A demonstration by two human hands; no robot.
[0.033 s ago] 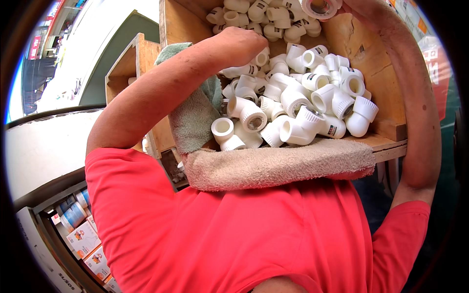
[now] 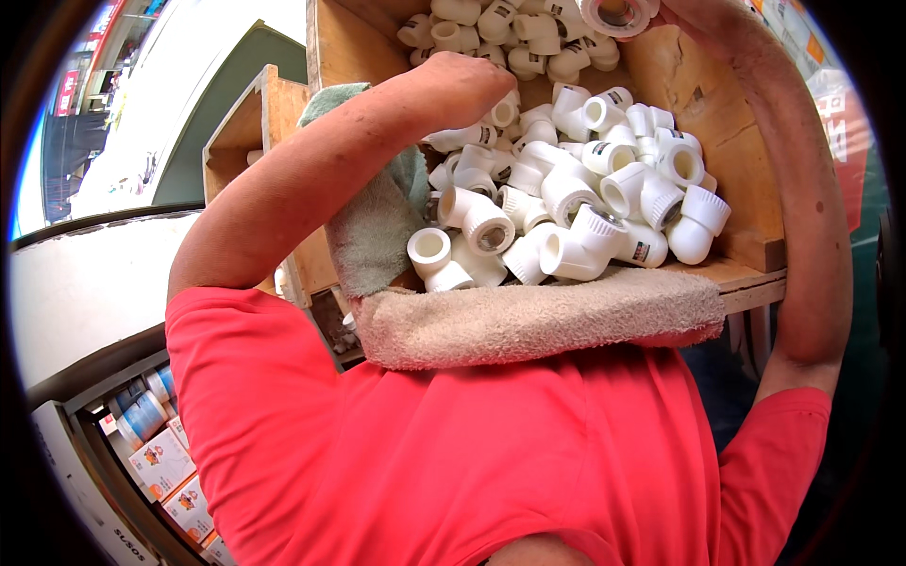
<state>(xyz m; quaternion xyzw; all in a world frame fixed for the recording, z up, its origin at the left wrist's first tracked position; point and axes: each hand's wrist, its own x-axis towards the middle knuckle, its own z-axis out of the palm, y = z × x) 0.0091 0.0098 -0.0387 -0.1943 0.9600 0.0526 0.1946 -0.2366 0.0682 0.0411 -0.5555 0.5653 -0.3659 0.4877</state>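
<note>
My left hand (image 2: 478,88) is over the wooden box (image 2: 722,141), just above a pile of white plastic pipe elbows (image 2: 566,198). Its fingers bend down out of sight behind the back of the hand, so whether they hold anything is hidden. At the top edge my right hand (image 2: 681,13), partly cut off, grips a white pipe fitting (image 2: 618,13) with a round opening and a metallic ring inside. Many elbows in the near pile have ribbed collars, and some show metal inserts. A second heap of plain white elbows (image 2: 538,36) lies at the far end.
A beige towel (image 2: 547,316) covers the box's near edge, against my red shirt. Over its left wall hangs a grey-green towel (image 2: 373,236). Further left is another wooden box (image 2: 234,141). Small cartons (image 2: 162,462) and blue-white rolls (image 2: 142,417) fill a lower-left shelf.
</note>
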